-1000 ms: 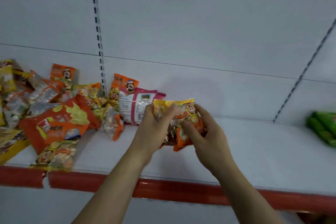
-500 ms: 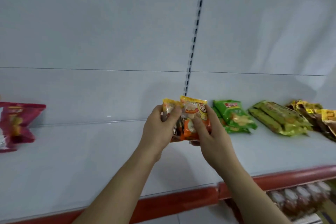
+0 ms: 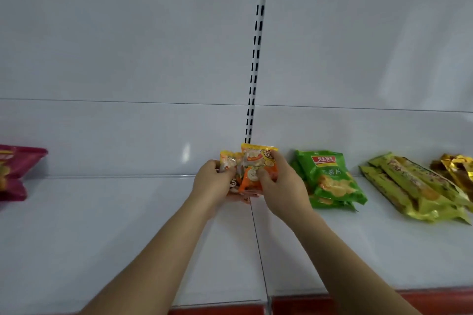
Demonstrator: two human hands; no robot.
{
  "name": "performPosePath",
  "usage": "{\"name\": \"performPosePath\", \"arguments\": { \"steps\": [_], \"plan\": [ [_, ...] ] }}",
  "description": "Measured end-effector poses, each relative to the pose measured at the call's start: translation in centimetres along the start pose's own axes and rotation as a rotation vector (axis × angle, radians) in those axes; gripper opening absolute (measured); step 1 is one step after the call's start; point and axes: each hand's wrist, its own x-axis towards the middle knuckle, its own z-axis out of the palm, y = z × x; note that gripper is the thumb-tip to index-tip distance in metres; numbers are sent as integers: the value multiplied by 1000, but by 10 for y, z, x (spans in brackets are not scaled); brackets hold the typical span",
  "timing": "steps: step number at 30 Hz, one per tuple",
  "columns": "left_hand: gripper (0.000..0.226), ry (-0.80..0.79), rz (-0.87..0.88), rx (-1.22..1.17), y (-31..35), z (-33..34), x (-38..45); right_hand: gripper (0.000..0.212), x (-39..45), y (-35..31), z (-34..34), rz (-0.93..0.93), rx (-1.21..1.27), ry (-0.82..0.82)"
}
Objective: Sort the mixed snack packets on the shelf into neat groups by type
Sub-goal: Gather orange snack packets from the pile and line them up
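I hold a small bunch of orange-and-yellow snack packets (image 3: 252, 169) upright between my two hands, low over the white shelf (image 3: 115, 233), right at the seam where two shelf boards meet and just in front of the slotted upright strip (image 3: 256, 59) on the back wall. My left hand (image 3: 213, 183) grips the left side of the bunch, fingers curled over its front. My right hand (image 3: 282, 184) grips the right side, thumb pressed on the front packet and fingers wrapped behind. Whether the bottom of the bunch touches the shelf, I cannot tell.

Just to the right lies a stack of green chip bags (image 3: 330, 181), close to my right hand. Farther right lie long yellow-green packets (image 3: 414, 192), then some gold packets (image 3: 458, 169) at the edge. Far to the left sits a dark red bag (image 3: 15, 171). A red trim (image 3: 332, 304) runs along the shelf's front edge.
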Motion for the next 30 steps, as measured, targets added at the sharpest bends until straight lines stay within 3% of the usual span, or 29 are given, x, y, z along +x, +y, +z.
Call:
{"name": "performPosePath", "arguments": {
  "steps": [2,5,7,10,14,21,25,30],
  "plan": [
    [17,36,40,133,-9,1,18,49,9,2,5,3,-88,-34],
    [33,107,136,712,-15,-4,31,39,18,9,13,7,-194,-99],
    [37,113,147,865,-15,-11,35,38,22,16,19,-7,-242,-111],
    [35,80,89,842,-13,-16,44,39,24,22,27,-43,-284,-73],
    [41,-10,22,590,-6,-15,50,36,26,26,30,-176,-270,11],
    [31,-18,94,691,-16,-22,52,37,24,19,32,-220,-295,-57],
    [52,91,130,781,-7,-31,46,37,18,17,20,-242,-277,-49],
    [54,236,245,958,-5,-46,25,45,10,6,16,-327,-321,-69]
  ]
}}
